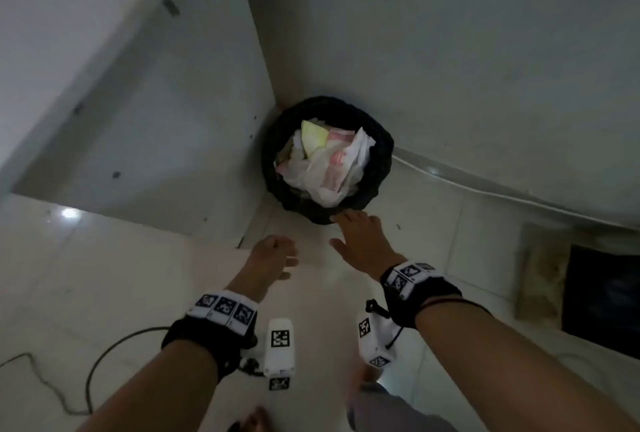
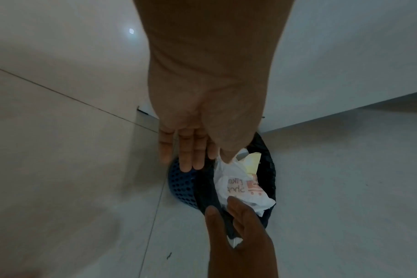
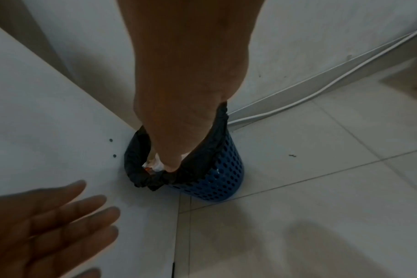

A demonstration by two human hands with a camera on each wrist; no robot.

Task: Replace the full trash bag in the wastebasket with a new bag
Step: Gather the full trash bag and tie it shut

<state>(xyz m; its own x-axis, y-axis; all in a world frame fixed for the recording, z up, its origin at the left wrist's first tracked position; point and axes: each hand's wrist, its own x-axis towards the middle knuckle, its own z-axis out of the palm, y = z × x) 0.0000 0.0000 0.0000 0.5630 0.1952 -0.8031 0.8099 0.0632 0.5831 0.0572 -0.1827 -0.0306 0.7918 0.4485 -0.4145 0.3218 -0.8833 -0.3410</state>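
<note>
While the left hand (image 1: 273,255) hangs empty, fingers slack, short of the wastebasket (image 3: 217,180) in the corner, the right hand (image 1: 360,241) reaches its near rim, fingers spread — seemingly touching the black trash bag (image 1: 379,151), though blur obscures it. Removal is only starting — next, both hands must gather that rolled edge and lift.

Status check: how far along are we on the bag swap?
Nothing looks done yet: the black bag is still folded over the rim of the blue basket, with rubbish inside. In hand: the right hand reaches to the near rim and the left hand hovers short of it; neither holds anything. Left: lift the bag out and fit a new one, which is not in view.
</note>
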